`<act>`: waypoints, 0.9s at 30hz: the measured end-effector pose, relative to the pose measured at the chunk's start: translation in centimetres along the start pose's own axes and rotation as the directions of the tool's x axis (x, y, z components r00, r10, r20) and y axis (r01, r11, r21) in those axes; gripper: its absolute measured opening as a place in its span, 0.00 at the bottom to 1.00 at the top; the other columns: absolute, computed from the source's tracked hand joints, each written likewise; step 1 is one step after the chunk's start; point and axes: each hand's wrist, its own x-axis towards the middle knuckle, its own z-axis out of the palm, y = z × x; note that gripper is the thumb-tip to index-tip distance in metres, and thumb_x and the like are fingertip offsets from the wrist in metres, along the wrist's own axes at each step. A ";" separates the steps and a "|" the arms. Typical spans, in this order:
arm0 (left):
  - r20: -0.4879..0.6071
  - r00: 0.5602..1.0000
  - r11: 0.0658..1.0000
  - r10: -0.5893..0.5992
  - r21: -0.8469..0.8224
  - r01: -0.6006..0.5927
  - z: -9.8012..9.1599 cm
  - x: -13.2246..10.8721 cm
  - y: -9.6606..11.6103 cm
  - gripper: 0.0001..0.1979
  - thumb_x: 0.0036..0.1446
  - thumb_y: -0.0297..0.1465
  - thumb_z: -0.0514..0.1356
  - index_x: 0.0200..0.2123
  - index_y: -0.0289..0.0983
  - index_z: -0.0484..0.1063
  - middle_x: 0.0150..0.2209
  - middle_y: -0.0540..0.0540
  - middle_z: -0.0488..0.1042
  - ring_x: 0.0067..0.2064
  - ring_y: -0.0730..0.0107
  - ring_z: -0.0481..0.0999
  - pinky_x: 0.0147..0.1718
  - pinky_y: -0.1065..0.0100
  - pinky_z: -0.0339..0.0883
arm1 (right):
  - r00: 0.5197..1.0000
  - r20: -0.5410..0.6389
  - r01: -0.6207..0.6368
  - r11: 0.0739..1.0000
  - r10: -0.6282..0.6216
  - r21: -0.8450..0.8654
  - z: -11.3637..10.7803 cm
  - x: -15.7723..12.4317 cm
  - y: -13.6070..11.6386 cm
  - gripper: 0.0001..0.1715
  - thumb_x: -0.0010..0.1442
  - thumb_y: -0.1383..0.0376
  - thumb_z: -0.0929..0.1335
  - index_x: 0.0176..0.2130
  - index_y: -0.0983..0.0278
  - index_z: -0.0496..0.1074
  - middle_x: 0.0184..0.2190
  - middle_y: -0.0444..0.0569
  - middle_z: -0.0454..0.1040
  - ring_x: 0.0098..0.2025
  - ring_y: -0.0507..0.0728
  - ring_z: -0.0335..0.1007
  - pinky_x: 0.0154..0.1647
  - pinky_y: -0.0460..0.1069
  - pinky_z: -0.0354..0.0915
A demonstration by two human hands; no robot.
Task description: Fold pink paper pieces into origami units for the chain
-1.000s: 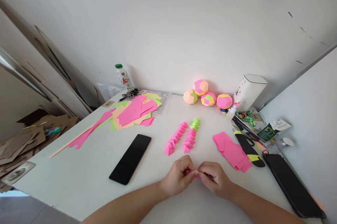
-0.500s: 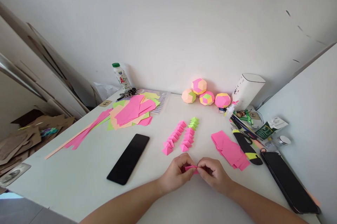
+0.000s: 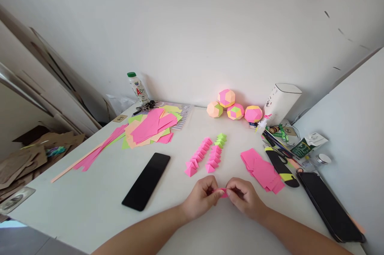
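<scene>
Between my two hands is a small pink paper piece, pinched at both ends and partly hidden by the fingers. My left hand grips its left end between thumb and fingers. At its right end, my right hand holds it with thumb and index fingertip. Just beyond the hands lie two rows of folded paper units, one all pink and one pink with green units at its far end. A stack of pink paper slips rests right of my right hand.
A black phone lies left of my hands. Coloured paper sheets, a bottle and keys are at the back left. Paper balls sit against the wall. Scissors and a black case lie right.
My hands have shifted very slightly apart, and the pink paper between them now looks curved rather than flat-edged. Everything else on the table stays in place.
</scene>
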 end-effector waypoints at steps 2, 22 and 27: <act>-0.065 0.997 0.999 -0.029 -0.025 0.027 0.0 0.2 -0.3 0.17 0.54 0.42 0.59 0.25 0.37 0.58 0.16 0.55 0.64 0.18 0.78 0.62 0.18 0.75 0.53 | 0.998 -0.057 0.023 1.000 -0.022 0.005 0.2 -0.1 0.0 0.10 0.61 0.68 0.63 0.27 0.64 0.65 0.21 0.42 0.63 0.19 0.49 0.59 0.17 0.44 0.56; 0.027 0.996 0.996 -0.086 0.007 0.086 -0.3 0.0 0.5 0.19 0.61 0.45 0.49 0.29 0.35 0.64 0.21 0.51 0.67 0.22 0.77 0.61 0.22 0.74 0.55 | 0.873 -0.060 0.428 0.821 -0.483 -0.378 0.5 -0.4 -0.1 0.14 0.60 0.76 0.63 0.45 0.64 0.67 0.43 0.58 0.70 0.43 0.59 0.72 0.41 0.51 0.73; 0.048 0.997 0.997 -0.063 -0.048 0.065 -0.3 0.1 0.4 0.19 0.61 0.44 0.50 0.28 0.35 0.64 0.21 0.51 0.66 0.22 0.77 0.62 0.22 0.74 0.53 | 0.902 -0.052 0.390 0.862 -0.428 -0.325 0.5 -0.7 0.4 0.14 0.61 0.72 0.64 0.48 0.63 0.65 0.42 0.57 0.69 0.33 0.55 0.70 0.33 0.49 0.73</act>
